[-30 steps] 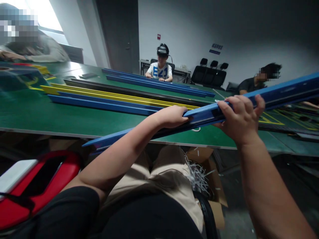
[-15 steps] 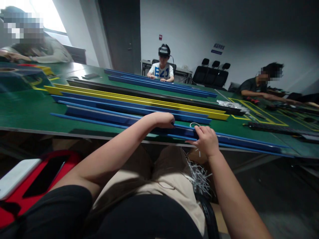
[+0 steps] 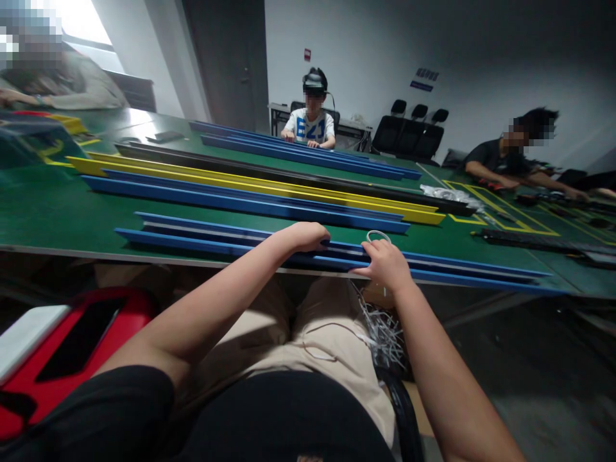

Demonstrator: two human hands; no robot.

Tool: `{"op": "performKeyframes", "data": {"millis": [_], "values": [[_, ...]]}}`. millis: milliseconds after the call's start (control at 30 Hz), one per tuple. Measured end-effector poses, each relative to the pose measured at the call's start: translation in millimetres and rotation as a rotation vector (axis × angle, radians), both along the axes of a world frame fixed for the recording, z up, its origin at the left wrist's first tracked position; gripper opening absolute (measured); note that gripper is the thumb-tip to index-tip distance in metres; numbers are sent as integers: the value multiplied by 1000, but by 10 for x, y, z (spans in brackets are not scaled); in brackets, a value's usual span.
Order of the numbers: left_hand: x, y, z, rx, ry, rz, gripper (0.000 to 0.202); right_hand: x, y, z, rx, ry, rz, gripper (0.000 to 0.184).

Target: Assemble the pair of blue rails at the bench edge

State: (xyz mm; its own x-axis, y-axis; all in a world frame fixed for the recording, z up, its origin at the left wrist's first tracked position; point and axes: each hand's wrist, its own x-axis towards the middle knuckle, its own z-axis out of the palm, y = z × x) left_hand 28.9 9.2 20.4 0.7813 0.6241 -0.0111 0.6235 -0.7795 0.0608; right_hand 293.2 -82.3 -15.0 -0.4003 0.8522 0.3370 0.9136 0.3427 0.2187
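Observation:
A long blue channel strip point(image 3: 202, 234) lies flat along the near edge of the green table point(image 3: 58, 215). My left hand point(image 3: 308, 236) rests on top of it near its middle, fingers curled over the far rim. My right hand point(image 3: 385, 263) lies a little to the right, fingers bent down on the same strip. A small white ring point(image 3: 378, 235) sits on the table just beyond my right fingers.
Further back lie a blue strip point(image 3: 240, 202), a yellow one point(image 3: 260, 186), a black one point(image 3: 289, 174) and more blue ones point(image 3: 308, 154). Three other people sit around the table. White shreds point(image 3: 380, 330) spill from a box by my knee. A red case point(image 3: 67, 346) lies lower left.
One second ago both hands held the blue strip tilted up in the air. It has come down flat on the table's near edge, and my hands now sit on top of it.

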Motion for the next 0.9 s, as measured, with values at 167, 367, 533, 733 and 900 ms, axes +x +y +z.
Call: {"op": "performKeyframes", "data": {"millis": [167,367,533,733,900], "values": [[129,-5,-37,-9,10,7,26,7,84,94,-121,53,8,71],[438,4,-42,-16,32,-32,29,-2,266,164,-304,273,-26,44],[736,10,-83,-31,15,-54,26,-39,295,157,-317,279,-107,34],[633,48,-126,-51,-14,-46,27,-21,245,149,-288,286,-146,33],[307,89,-139,-72,-36,-2,26,-39,217,141,-267,305,-165,37]]}}
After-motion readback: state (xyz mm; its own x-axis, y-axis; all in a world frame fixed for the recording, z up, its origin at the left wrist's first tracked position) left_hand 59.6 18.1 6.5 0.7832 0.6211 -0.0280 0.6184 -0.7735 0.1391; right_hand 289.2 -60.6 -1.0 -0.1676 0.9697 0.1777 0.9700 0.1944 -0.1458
